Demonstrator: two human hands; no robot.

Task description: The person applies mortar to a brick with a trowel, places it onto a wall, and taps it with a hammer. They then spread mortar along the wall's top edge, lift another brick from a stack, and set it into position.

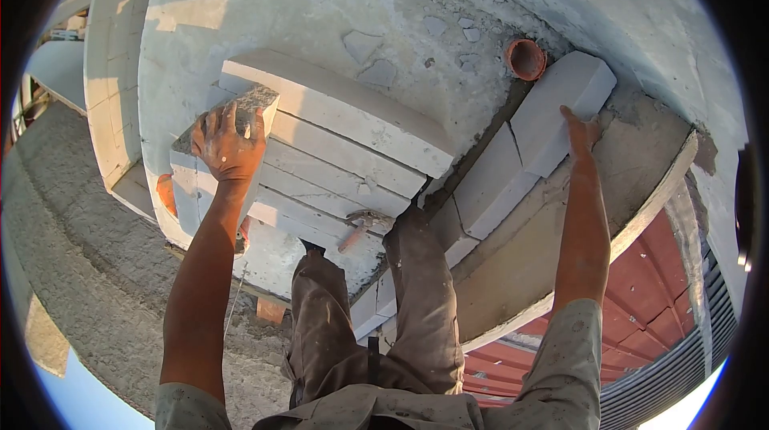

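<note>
My left hand (228, 143) is wrapped over the mortar-covered top of a tilted white block (262, 113), beside a stack of long pale blocks (336, 149). At the right, my right hand (582, 132) rests against the side of the end block (553, 109) in a row laid along a ledge, its fingers apart and partly hidden behind the block's edge. A hammer-like tool with a reddish handle (351, 239) lies on the stack near my knees.
An orange pipe opening (526, 59) stands by the row's far end. Flat broken pieces (363, 45) lie on the concrete floor. A concrete wall rises at the upper right; red roofing sheets (641, 294) show below the ledge.
</note>
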